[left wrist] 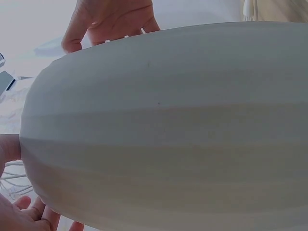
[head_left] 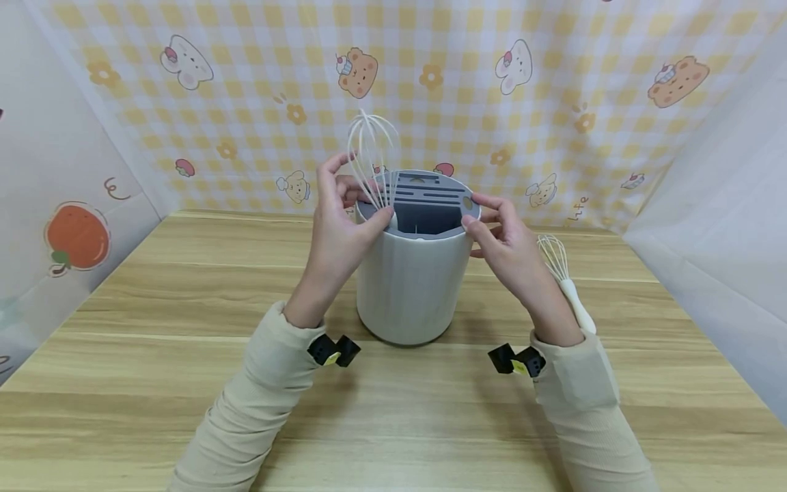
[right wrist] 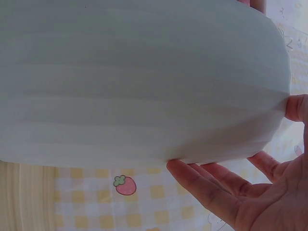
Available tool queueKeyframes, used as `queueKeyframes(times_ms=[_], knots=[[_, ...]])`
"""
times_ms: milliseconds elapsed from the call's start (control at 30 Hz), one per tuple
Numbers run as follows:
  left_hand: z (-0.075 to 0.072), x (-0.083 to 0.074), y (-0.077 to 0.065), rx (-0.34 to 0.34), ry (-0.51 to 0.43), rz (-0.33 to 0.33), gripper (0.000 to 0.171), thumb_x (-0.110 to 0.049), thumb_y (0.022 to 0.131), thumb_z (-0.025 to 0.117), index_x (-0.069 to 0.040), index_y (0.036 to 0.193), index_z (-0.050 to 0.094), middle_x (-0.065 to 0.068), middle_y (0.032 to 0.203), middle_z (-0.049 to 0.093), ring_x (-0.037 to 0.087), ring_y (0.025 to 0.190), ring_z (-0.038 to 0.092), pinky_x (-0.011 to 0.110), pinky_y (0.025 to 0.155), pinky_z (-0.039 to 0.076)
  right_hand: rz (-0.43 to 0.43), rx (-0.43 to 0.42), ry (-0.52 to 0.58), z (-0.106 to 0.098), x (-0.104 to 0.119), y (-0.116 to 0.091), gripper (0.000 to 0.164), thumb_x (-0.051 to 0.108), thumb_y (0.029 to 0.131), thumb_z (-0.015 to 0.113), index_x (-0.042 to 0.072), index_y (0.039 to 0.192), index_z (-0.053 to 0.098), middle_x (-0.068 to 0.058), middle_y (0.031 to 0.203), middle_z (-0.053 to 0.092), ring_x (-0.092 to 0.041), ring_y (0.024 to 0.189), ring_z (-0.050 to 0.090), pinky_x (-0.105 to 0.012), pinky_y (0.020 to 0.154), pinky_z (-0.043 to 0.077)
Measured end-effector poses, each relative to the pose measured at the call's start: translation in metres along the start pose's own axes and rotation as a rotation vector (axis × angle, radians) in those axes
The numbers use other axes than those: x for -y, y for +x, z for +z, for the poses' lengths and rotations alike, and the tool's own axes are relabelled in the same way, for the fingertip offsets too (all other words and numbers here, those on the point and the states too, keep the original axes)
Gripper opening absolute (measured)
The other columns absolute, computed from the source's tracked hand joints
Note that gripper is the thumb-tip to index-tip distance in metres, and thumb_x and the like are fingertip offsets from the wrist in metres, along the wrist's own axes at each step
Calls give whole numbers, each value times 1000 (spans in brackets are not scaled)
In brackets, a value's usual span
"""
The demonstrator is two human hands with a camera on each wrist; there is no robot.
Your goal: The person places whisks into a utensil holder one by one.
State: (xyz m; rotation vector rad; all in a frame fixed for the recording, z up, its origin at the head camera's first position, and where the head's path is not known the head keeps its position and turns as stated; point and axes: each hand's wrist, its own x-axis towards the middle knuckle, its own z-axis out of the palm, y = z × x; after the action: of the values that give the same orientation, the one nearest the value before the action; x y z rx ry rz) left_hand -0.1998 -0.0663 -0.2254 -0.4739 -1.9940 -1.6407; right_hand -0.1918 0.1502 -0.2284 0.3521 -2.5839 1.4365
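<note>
A ribbed white utensil holder (head_left: 408, 290) with a grey slotted lid (head_left: 427, 195) stands upright on the table. A white whisk (head_left: 375, 157) stands in it at the left, wire loops up, most of its handle hidden inside. My left hand (head_left: 341, 215) grips the holder's left rim, thumb at the front beside the whisk, fingers behind. The right hand (head_left: 507, 236) grips the opposite rim, its thumb on the front edge. In the right wrist view, the right hand's fingertips (right wrist: 175, 166) touch the holder's side wall.
A second, smaller white whisk (head_left: 574, 301) lies on the wooden table (head_left: 406, 424), right of the holder and partly behind my right forearm. A yellow checked cloth (head_left: 430, 116) with cartoon animals hangs behind the table. Pale sheets stand at both sides.
</note>
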Motion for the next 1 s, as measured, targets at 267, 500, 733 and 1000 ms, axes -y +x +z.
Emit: queueKeyframes(times_ms=[267,500,733,1000], knots=[[1,2,0,8,28,42,70,-5,78,69,-15,137,32,9,102,58,15,92,50,30,89,40,0,-1,0,0,0,1,53,42,94,47,19,140,36,-14,119,51,-25,96,57,-41,82,54],[0,3,1,15,55,78,69,-17,83,66,-21,142,31,9,99,54,15,92,50,32,88,40,1,0,-4,0,1,-1,53,42,94,46,19,140,36,-15,119,51,-25,97,58,-40,82,54],[-1,2,0,13,100,88,60,-30,85,62,-20,138,37,9,98,56,15,92,51,33,89,40,4,5,3,-1,1,-1,53,42,94,46,20,140,35,-15,120,51,-25,98,57,-40,83,54],[-2,0,0,31,19,61,51,-17,82,65,-6,125,40,9,121,59,19,106,54,35,91,35,2,6,7,-1,1,-1,53,41,94,46,19,140,36,-15,119,50,-26,98,57,-40,82,54]])
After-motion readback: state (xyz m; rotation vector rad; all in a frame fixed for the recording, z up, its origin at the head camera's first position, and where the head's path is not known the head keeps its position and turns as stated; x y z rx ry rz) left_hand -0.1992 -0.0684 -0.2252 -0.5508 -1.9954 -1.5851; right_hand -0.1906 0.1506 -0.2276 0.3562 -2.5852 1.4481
